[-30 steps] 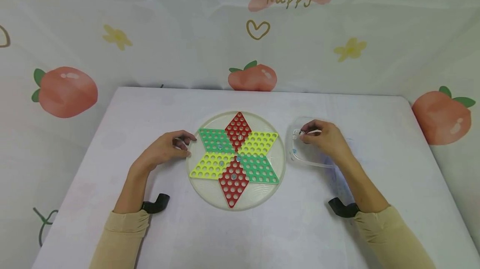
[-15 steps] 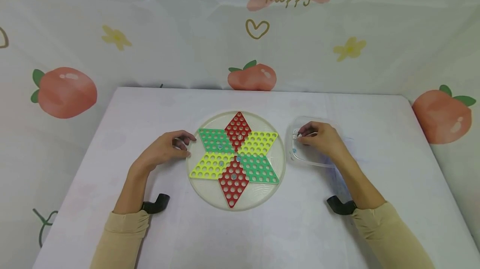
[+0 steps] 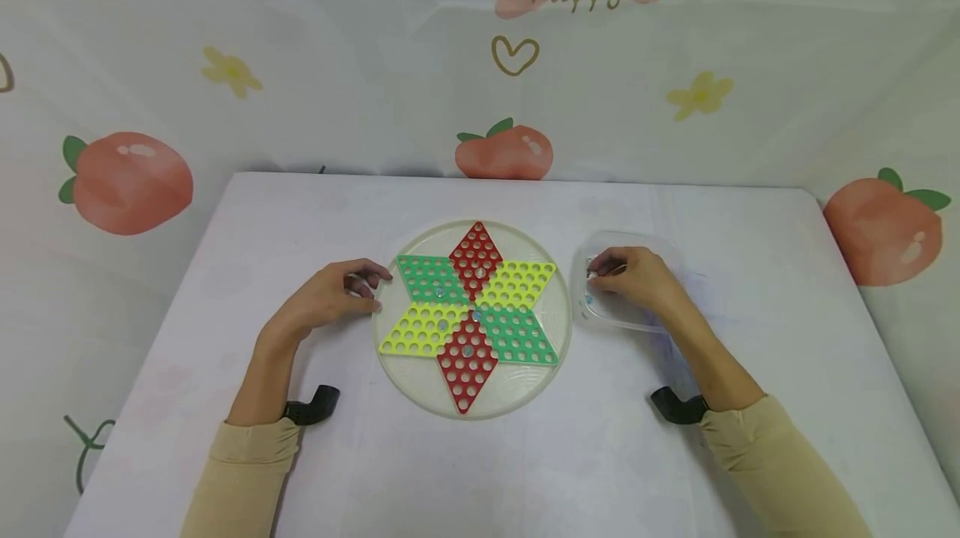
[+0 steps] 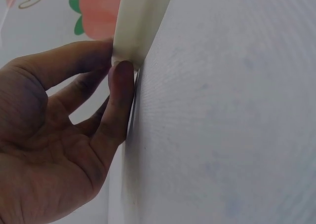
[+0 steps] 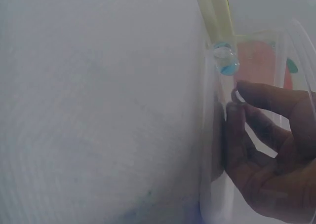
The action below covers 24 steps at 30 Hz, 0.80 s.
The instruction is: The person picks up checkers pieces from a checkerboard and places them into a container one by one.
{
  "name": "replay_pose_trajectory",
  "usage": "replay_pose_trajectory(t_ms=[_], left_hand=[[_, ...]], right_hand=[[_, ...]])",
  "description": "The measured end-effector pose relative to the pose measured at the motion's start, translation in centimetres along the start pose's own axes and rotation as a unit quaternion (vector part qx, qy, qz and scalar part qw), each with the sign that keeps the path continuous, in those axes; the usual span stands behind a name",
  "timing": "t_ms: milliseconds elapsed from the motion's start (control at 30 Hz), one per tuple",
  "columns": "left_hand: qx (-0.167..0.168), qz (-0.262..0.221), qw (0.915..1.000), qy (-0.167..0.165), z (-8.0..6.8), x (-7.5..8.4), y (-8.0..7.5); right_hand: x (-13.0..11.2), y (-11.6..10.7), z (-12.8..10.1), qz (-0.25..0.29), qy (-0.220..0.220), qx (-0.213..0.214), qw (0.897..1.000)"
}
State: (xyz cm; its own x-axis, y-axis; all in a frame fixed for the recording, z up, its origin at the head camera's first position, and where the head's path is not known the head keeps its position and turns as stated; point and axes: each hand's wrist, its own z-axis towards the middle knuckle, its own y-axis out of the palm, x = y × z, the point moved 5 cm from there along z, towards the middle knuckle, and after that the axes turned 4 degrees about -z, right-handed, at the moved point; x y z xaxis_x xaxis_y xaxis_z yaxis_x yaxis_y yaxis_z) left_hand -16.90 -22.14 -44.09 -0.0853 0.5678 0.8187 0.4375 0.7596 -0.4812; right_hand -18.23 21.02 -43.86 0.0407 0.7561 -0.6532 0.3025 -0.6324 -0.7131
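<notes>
A round Chinese checkers board (image 3: 408,384) with a red, yellow and green star of holes lies mid-table. Several clear marbles sit in it, one a glass marble (image 3: 468,351) on the lower red point. My left hand (image 3: 333,296) rests its fingertips against the board's left rim; the left wrist view shows them at the board's edge (image 4: 140,21). My right hand (image 3: 637,276) reaches into a clear plastic tub (image 3: 611,323). Its thumb and finger pinch a small clear marble (image 5: 239,95), mostly hidden by the fingertips. Beside them in the tub lies a blue-streaked marble (image 5: 226,58).
The white-covered table (image 3: 480,480) ends at a back edge below a printed cloth (image 3: 360,63) with peaches and flowers. Black wrist mounts (image 3: 311,407) sit by both sleeves. The tub stands just right of the board.
My right hand has shifted slightly left and lower inside the tub, its fingertips moving toward the left wall. My left hand and the board have stayed in place.
</notes>
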Motion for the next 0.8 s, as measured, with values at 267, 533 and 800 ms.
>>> replay_pose_trajectory(t_ms=[267, 533, 800], left_hand=[[-0.001, 0.000, 1.0000, 0.002, -0.05, -0.09, 0.01], [-0.002, -0.001, 1.0000, 0.004, -0.06, -0.11, -0.08], [-0.001, 0.001, 1.0000, -0.001, 0.02, -0.07, -0.06]], right_hand=[[-0.09, 0.14, 0.13, -0.020, -0.003, 0.000, 1.000], [-0.24, 0.12, -0.03, -0.027, 0.004, 0.003, 1.000], [0.04, 0.12, -0.05, -0.023, 0.006, 0.009, 1.000]])
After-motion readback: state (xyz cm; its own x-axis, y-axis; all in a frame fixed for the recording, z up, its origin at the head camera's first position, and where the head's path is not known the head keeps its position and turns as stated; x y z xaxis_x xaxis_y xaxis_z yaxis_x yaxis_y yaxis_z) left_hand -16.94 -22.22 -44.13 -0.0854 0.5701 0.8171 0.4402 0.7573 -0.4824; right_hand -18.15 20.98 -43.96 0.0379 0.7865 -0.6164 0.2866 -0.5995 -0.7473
